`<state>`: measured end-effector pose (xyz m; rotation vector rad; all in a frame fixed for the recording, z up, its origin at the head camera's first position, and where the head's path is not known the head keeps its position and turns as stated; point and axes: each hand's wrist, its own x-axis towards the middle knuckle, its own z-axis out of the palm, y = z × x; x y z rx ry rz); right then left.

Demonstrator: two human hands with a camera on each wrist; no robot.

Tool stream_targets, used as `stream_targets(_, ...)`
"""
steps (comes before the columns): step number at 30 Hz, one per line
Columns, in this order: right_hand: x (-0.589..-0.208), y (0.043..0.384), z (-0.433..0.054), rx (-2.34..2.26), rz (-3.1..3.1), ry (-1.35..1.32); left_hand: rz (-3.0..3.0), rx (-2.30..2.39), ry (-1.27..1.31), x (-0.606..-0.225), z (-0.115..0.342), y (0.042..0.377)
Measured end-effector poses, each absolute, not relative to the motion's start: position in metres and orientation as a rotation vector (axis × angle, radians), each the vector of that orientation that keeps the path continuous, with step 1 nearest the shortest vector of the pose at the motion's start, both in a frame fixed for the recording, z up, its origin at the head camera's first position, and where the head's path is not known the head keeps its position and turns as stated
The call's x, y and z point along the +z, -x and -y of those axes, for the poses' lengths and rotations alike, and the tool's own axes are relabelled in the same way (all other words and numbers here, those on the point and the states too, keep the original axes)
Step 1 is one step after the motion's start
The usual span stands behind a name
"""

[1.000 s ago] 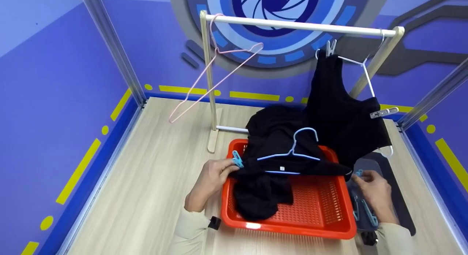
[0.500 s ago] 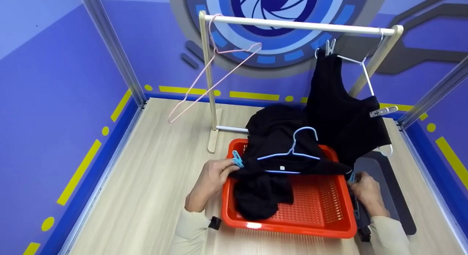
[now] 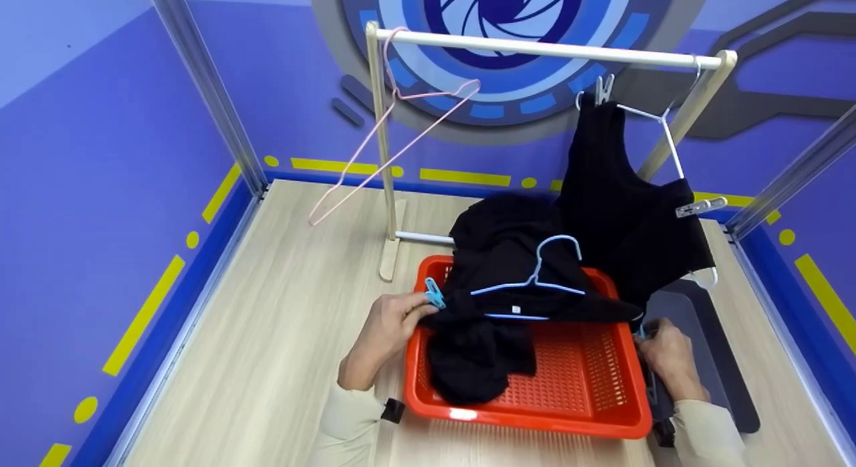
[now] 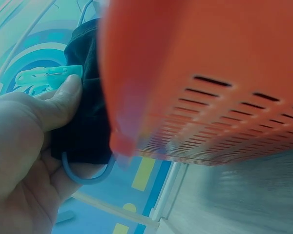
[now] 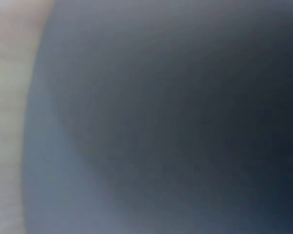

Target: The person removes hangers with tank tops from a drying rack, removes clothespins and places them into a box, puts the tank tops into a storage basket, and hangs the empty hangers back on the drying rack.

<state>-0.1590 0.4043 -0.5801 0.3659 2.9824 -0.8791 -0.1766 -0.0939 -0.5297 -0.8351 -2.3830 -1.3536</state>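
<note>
A black garment (image 3: 515,266) on a light blue hanger (image 3: 533,279) lies over the red basket (image 3: 528,427). My left hand (image 3: 391,323) pinches its left end, thumb on the cloth beside a light blue clothespin (image 3: 435,293) that sits there. In the left wrist view the thumb tip overlaps that clothespin (image 4: 46,75), and the hanger's looped end (image 4: 85,180) shows below the black cloth (image 4: 90,107). My right hand (image 3: 671,360) is at the garment's right end, gripping another blue clothespin (image 3: 640,331), mostly hidden by the fingers. The right wrist view is a dark blur.
Behind the basket stands a rack (image 3: 548,47). From it hang a pink hanger (image 3: 428,136) and a black top (image 3: 622,199) clipped with clear clothespins (image 3: 701,207). A dark grey tray (image 3: 725,360) lies under my right hand, right of the basket.
My right hand has moved left and slightly down from over the tray, bringing its clothespin to the garment's right end. My left hand has kept its place.
</note>
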Motion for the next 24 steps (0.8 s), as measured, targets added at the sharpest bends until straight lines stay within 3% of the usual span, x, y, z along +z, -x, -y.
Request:
stream_targets(12, -0.568, 0.145, -0.405, -0.918, -2.971, -0.479, 2.369, -1.361, 0.834, -0.532, 0.093, 0.177)
stream_targets(24, -0.530, 0.127, -0.381, -1.054, -3.296, -0.584, 2.372, -1.370, 0.835, -0.531, 0.093, 0.176)
